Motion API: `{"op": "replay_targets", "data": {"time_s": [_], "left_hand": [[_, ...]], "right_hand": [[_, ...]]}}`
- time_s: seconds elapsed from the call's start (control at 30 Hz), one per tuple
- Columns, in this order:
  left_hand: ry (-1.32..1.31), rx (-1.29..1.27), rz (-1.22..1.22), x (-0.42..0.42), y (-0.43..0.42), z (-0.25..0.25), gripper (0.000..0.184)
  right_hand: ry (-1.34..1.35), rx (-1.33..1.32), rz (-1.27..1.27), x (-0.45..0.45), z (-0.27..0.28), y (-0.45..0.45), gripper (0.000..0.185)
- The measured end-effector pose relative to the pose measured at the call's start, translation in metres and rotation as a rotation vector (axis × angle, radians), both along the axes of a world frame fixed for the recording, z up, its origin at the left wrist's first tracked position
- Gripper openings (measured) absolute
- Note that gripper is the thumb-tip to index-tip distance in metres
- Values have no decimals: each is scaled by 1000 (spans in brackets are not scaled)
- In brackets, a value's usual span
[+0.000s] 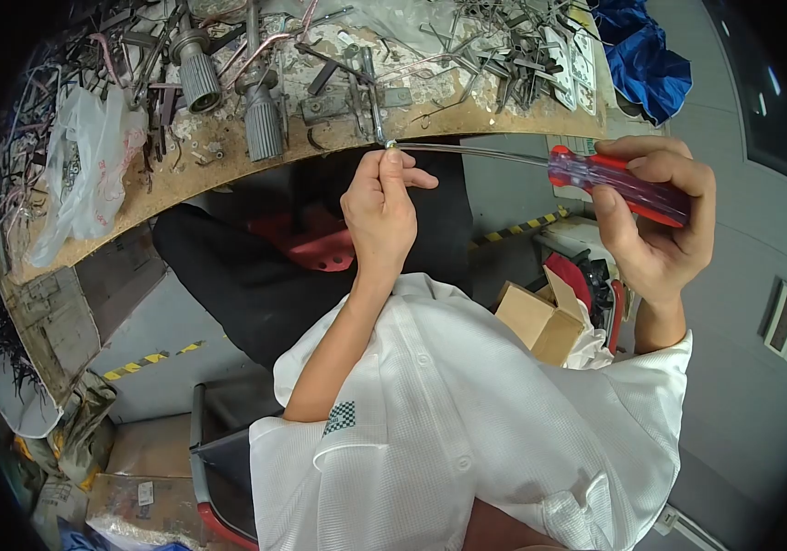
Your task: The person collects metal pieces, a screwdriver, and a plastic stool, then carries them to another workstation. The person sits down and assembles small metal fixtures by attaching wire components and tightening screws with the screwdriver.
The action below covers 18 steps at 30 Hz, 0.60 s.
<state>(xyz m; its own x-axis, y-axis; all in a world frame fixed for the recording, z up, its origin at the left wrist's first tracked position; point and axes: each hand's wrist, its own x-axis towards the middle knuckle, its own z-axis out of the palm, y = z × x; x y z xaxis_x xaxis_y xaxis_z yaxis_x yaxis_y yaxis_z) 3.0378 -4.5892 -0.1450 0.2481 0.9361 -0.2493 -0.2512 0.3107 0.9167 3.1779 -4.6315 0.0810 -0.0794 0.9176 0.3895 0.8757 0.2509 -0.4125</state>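
My right hand is wrapped round the red and clear-purple handle of a screwdriver. Its long steel shaft points left, roughly level, out in front of the bench edge. At the far end of the shaft, my left hand pinches a small shiny metal part between thumb and forefinger, with the screwdriver tip against or very near it. Fingertips cover most of this part. A slim metal rod on the bench reaches down to the same spot; whether it joins the pinched part I cannot tell.
The worn workbench carries two ribbed metal cylinders, a plastic bag and heaps of dark metal pieces. Blue plastic hangs at the right end. An open cardboard box stands below, near my right arm.
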Motion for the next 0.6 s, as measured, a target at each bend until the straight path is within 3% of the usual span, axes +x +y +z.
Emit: {"op": "replay_targets", "data": {"time_s": [0.4,0.6], "left_hand": [[1,-13,-29,-3,1,2,34],[-8,52,10,-1,1,-1,33]], "right_hand": [[-53,-145,6,-1,10,3,32],[-95,-62,27,-8,9,8,37]]}}
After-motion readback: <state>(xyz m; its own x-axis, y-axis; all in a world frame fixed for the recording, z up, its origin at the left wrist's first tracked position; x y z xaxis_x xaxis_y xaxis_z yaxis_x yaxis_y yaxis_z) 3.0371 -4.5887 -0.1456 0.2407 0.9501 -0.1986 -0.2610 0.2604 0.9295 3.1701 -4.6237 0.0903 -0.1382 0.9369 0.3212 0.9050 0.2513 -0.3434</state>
